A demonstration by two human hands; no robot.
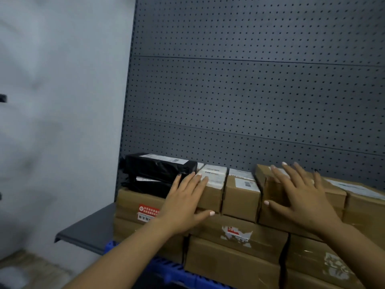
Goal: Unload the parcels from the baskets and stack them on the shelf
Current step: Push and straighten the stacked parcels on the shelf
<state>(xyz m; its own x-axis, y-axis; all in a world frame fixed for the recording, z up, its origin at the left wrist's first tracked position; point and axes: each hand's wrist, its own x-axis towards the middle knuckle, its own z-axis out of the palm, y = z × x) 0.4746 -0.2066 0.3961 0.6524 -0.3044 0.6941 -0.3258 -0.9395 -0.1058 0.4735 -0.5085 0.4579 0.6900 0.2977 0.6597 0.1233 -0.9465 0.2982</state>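
Observation:
Brown cardboard parcels are stacked in rows on the grey shelf (87, 228). My left hand (185, 203) lies flat with straight fingers against the front of a small brown parcel (212, 190) in the top row, beside two black-wrapped parcels (160, 167). My right hand (300, 197) presses with spread fingers on the front and top of another brown parcel (270, 197) further right. A small labelled parcel (241, 190) stands between the two hands. Neither hand grips anything.
A grey pegboard panel (250, 80) backs the shelf. A blue plastic basket rim (173, 270) shows below my forearms. A pale wall (62, 101) is to the left, with bare shelf surface left of the stack. Larger brown boxes (235, 255) form the lower rows.

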